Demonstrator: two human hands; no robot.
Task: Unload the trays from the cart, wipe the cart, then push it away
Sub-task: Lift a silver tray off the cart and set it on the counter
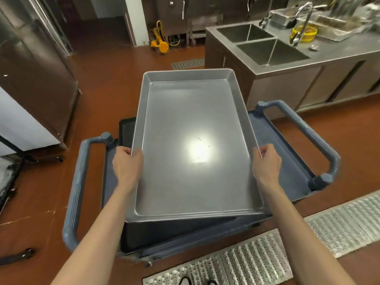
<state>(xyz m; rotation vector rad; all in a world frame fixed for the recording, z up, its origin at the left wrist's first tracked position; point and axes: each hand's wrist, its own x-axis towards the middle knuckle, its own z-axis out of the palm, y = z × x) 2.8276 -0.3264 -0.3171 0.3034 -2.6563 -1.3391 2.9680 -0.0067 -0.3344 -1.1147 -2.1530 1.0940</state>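
Above the grey-blue plastic cart (273,140), both hands, left hand (127,165) & right hand (266,163), grip the long rims of the shallow rectangular steel tray (193,145); keep it level, carry w/ even grip toward the steel counter (339,52) beyond the cart.

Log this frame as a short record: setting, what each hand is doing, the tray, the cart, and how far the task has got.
setting: kitchen with a double sink and a red-brown floor
left hand: grips the tray's left rim
right hand: grips the tray's right rim
tray: metal, empty, held over the cart
cart: blue-grey, with a handle at each end
under the tray: a dark tray partly showing
task stage: unloading; wiping not yet done
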